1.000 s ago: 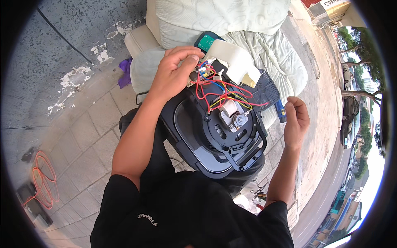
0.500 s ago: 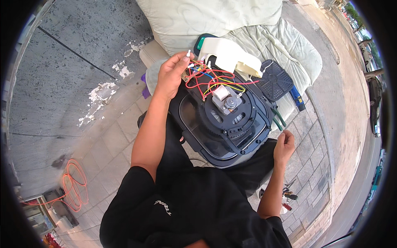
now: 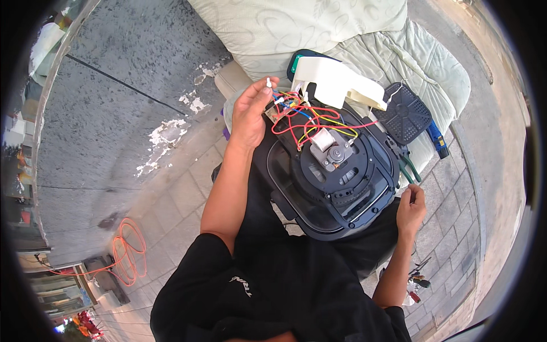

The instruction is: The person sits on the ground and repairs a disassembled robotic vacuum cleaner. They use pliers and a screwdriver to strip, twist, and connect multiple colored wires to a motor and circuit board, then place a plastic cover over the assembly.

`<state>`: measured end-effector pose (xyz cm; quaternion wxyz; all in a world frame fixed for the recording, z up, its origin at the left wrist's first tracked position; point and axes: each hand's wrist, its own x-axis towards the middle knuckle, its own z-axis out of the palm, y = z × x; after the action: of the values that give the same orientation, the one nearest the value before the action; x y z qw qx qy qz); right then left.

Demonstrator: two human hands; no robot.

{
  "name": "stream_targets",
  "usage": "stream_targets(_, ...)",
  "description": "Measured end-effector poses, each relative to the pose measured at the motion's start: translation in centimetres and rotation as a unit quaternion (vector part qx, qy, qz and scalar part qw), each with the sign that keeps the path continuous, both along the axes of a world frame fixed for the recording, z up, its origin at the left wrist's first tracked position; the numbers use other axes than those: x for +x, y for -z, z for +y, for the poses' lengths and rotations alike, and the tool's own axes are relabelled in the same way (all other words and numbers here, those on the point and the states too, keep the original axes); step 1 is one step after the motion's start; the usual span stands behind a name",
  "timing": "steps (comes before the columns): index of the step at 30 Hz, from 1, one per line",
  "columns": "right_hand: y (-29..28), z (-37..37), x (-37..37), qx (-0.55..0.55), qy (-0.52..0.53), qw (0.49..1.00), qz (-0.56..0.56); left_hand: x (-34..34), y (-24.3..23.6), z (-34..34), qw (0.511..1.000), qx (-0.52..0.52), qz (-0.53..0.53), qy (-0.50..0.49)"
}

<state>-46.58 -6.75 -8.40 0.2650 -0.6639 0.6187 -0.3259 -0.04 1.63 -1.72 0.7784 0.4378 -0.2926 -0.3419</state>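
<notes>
My left hand pinches a small white wire connector between thumb and fingers, beside a tangle of red, blue and yellow wires. Those wires run to an opened black appliance between my legs, its metal motor exposed on top. A cream plastic cover rests tilted at its far side. My right hand is closed, with fingertips just below the green-handled pliers at the appliance's right side. Whether it touches the handles or holds something small, I cannot tell.
Pale green quilted bedding lies beyond the appliance. On its right part are a black perforated plate and a blue-and-black tool. Several hand tools lie by my right forearm. An orange cable is coiled at left, near a grey wall.
The whole scene has shifted to the right in the view as my head turned. Both hands keep nearly the same pose, the left one still pinching the white wire connector.
</notes>
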Motion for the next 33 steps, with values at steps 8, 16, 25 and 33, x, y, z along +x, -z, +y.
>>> stream_targets(8, -0.4, -0.2, 0.2, 0.016, 0.002, 1.000, 0.008, -0.1, -0.5, 0.0, 1.000, 0.003, 0.029, 0.002)
stream_targets(16, -1.1, -0.1, 0.7, 0.043, 0.010, 0.999, 0.028, -0.3, -0.2, -0.2, 0.994, 0.015, -0.093, -0.052)
stream_targets(25, -1.6, -0.1, 1.0, 0.052, 0.014, 0.997, 0.058, 0.4, -0.5, 0.3, 0.992, 0.044, -0.112, -0.047)
stream_targets(33, -1.0, -0.4, 1.3, 0.035, -0.004, 0.997, 0.065, 0.5, -0.4, 1.8, 0.939, 0.077, -0.317, -0.108)
